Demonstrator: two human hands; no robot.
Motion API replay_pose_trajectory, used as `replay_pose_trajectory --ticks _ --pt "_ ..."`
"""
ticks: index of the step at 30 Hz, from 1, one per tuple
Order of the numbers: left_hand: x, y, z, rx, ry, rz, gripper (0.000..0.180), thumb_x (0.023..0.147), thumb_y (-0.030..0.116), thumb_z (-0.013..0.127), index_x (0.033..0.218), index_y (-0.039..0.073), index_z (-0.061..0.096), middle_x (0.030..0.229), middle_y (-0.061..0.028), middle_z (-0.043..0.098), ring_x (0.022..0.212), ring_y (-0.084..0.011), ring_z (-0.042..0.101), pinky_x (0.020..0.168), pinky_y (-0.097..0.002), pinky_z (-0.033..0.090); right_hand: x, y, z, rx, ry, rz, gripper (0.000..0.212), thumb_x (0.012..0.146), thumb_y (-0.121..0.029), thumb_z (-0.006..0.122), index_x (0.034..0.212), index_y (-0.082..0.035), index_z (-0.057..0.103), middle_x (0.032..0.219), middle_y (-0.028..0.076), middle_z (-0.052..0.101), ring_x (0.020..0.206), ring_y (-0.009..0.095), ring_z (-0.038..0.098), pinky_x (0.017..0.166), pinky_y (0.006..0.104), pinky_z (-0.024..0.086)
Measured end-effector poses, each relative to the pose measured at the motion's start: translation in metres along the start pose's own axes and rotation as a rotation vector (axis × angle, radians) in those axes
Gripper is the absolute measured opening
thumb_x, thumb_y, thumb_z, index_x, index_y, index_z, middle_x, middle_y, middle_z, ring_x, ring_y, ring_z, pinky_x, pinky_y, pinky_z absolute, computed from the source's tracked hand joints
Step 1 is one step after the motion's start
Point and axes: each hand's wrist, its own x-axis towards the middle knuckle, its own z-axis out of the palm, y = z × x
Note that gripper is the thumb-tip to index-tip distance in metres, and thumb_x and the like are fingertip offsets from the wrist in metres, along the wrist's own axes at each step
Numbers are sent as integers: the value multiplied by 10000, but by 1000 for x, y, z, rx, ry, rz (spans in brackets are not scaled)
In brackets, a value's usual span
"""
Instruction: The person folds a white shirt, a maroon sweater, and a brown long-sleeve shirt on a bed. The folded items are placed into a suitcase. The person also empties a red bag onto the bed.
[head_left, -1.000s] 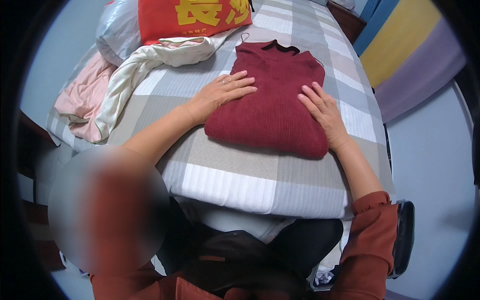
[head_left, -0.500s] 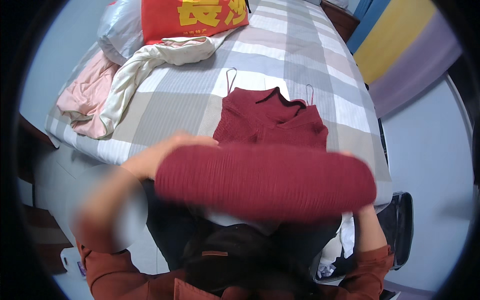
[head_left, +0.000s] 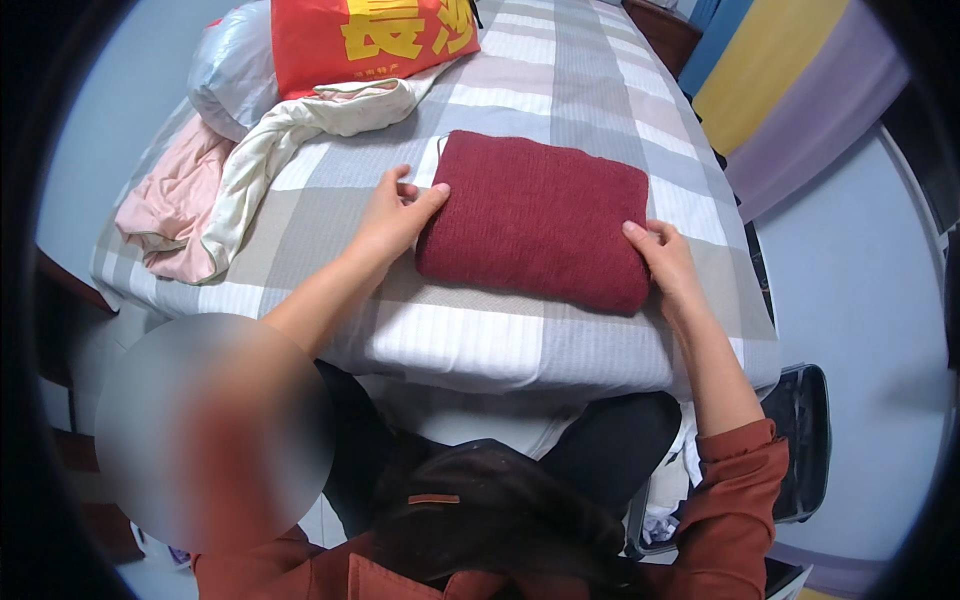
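Observation:
A dark red knit sweater (head_left: 535, 220) lies folded into a rectangle on the near part of the bed; one thin loop sticks out at its far left corner. At its left edge is my left hand (head_left: 400, 212), the thumb touching the knit and the fingers apart beside it. My right hand (head_left: 668, 262) is at the right edge, its thumb resting on top and its fingers loosely bent outside the edge. Both hands look open, and neither grips the fabric. The sweater's underside is hidden.
A checked sheet (head_left: 330, 225) covers the bed. At the far left lie a pink and cream cloth (head_left: 180, 195), a pale plastic bag (head_left: 235, 75) and a red bag (head_left: 310, 50). An open suitcase (head_left: 800, 450) with clothes stands on the floor at the right.
The sweater's lower part has been folded away from me over its top, covering the neckline. Both hands have moved forward and now rest at its sides.

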Motion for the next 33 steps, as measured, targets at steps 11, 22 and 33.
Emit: replay_pose_trajectory --ticks 11,22,33 --pt "22 11 29 -572 -374 -356 490 800 213 642 1166 -57 460 1067 -220 584 886 -281 631 769 -370 544 25 0 30 990 -538 340 528 773 -208 684 1168 62 459 1042 237 584 895 283 625 820 375 519" --pt "-1 3 -7 -859 -825 -12 356 929 224 393 1204 21 492 1182 -172 552 1090 -289 537 974 -431 394 -87 8 29 1642 -551 60 415 761 -207 578 1122 -14 511 1032 152 611 913 243 614 859 387 484" --pt "-170 18 219 -321 -1174 -349 406 817 210 636 1128 -23 518 1035 -147 610 895 -203 610 794 -310 502 -292 206 -82 1896 187 -115 496 892 -406 355 1193 -37 495 1136 149 551 959 284 593 766 419 515"
